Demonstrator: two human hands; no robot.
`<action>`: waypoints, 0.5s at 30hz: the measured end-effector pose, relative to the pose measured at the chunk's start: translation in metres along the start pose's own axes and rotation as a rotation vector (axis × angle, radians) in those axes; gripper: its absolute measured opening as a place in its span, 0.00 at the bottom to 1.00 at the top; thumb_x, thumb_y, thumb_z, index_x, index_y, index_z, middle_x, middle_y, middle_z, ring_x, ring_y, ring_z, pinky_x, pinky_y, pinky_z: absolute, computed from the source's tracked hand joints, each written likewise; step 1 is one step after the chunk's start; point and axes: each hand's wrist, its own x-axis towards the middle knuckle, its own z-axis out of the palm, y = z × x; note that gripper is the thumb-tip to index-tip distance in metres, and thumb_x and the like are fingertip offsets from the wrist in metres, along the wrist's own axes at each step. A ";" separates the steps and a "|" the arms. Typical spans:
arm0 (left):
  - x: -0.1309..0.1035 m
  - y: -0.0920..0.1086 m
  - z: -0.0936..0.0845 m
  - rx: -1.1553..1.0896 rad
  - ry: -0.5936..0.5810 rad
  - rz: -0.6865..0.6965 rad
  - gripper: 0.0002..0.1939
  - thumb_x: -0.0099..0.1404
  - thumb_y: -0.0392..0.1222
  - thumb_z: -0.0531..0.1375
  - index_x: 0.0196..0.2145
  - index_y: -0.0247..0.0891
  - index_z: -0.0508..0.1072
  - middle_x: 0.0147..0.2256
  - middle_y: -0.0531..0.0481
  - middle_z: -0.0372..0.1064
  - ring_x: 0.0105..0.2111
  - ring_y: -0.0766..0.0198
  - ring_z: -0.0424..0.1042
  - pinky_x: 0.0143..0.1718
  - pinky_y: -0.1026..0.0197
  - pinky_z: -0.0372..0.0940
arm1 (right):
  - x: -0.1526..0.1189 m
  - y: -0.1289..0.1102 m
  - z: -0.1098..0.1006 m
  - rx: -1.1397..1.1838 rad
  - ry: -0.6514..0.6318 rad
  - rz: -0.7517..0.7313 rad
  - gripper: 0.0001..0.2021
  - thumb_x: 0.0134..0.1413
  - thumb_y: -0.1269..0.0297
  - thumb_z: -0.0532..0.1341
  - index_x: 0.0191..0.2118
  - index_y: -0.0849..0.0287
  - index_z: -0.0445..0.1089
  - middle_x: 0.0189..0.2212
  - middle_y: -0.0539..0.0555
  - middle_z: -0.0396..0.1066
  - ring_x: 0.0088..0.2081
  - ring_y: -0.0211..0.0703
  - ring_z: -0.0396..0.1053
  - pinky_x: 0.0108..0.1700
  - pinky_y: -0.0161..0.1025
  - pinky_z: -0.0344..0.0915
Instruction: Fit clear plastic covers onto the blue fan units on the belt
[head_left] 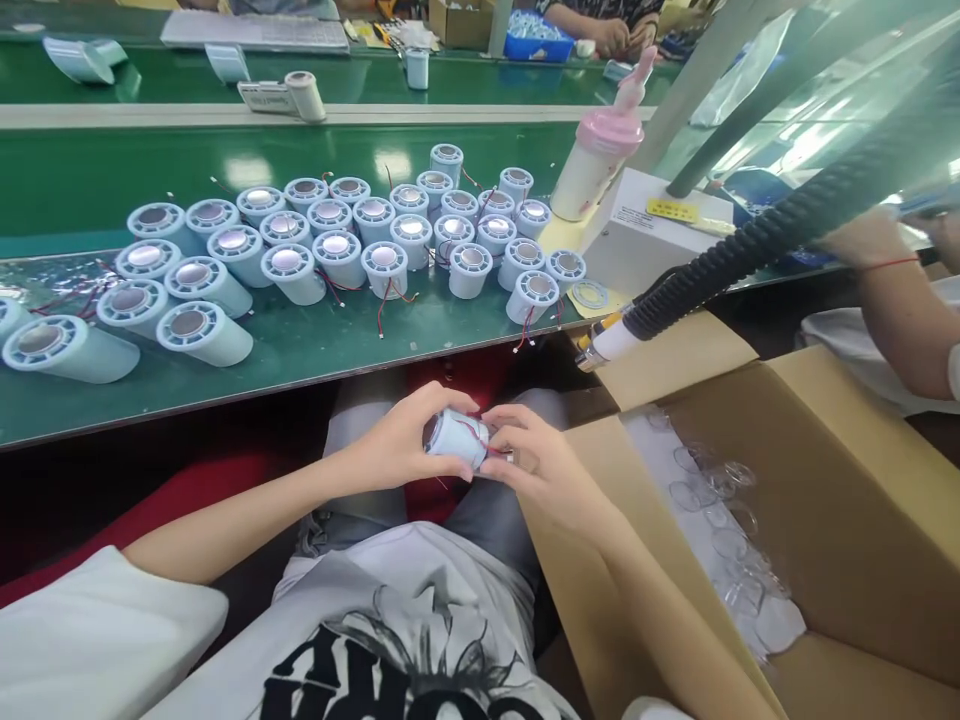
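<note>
Above my lap, just off the table's front edge, I hold a light-blue plastic cylinder (454, 438) lying on its side. My left hand (405, 438) is wrapped round its left part, thumb below and fingers above. At the other end, the fingers of my right hand (546, 462) close on the cylinder where thin red and dark wires and a small white connector show. My fingers partly hide that end. Similar light-blue cylinders (288, 272), each with a round metal disc in a ribbed ring on top, stand in several rows on the green table (315, 345); many have trailing wires.
An open cardboard box (847, 500) at right holds clear plastic rings (727, 540). A black corrugated hose (690, 285) slants over it. Near the cylinders stand a white box (652, 225) and a pink-lidded bottle (596, 165). Co-workers' hands (622, 38) show across the table and at right.
</note>
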 end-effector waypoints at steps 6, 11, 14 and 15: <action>0.002 -0.024 0.010 -0.054 -0.025 0.163 0.34 0.46 0.49 0.71 0.51 0.43 0.71 0.52 0.41 0.60 0.54 0.51 0.62 0.56 0.47 0.59 | -0.002 -0.005 0.001 0.280 0.213 0.208 0.13 0.53 0.62 0.60 0.20 0.59 0.70 0.36 0.56 0.69 0.38 0.43 0.68 0.35 0.37 0.65; 0.000 -0.020 0.013 -0.403 -0.198 0.002 0.36 0.52 0.42 0.69 0.57 0.43 0.63 0.53 0.43 0.65 0.50 0.56 0.68 0.48 0.54 0.68 | -0.002 0.003 -0.001 0.601 0.283 0.327 0.15 0.47 0.59 0.65 0.15 0.58 0.69 0.34 0.55 0.74 0.39 0.46 0.71 0.39 0.42 0.68; -0.002 -0.013 0.014 -0.554 -0.218 -0.113 0.35 0.52 0.39 0.68 0.57 0.42 0.62 0.54 0.43 0.64 0.48 0.58 0.70 0.46 0.56 0.69 | -0.007 0.007 -0.002 0.645 0.232 0.265 0.10 0.47 0.57 0.66 0.22 0.56 0.74 0.40 0.56 0.76 0.45 0.50 0.72 0.43 0.45 0.70; -0.002 -0.011 0.015 -0.603 -0.198 -0.139 0.35 0.52 0.39 0.68 0.56 0.42 0.62 0.54 0.43 0.64 0.48 0.58 0.70 0.46 0.57 0.69 | -0.010 0.008 -0.002 0.585 0.204 0.205 0.06 0.46 0.58 0.67 0.28 0.55 0.76 0.43 0.56 0.75 0.48 0.52 0.71 0.45 0.46 0.70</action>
